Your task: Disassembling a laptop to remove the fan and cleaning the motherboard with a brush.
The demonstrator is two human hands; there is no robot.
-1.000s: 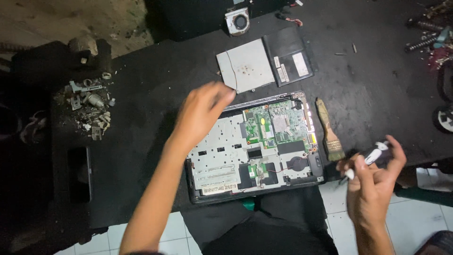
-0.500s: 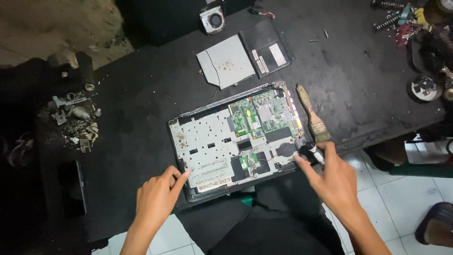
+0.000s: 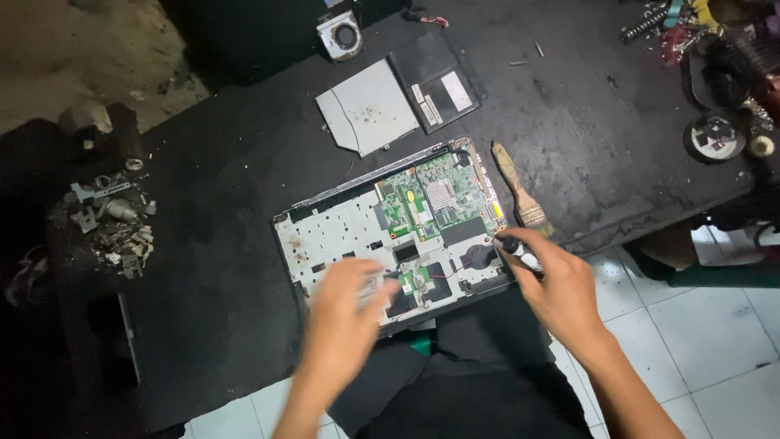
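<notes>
The laptop [image 3: 398, 223] lay open on the counter [image 3: 244, 179], its covers already off, the board still inside. Right hand [image 3: 556, 284] gripped a screwdriver [image 3: 518, 254] at its right edge; left hand [image 3: 345, 313] hovered over it, fingers open.

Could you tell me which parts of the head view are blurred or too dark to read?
Head view: the left hand is smeared by motion blur; the right hand with its small tool is sharper; the opened laptop is clear and evenly lit; the black table swallows detail at its left edge.
</notes>
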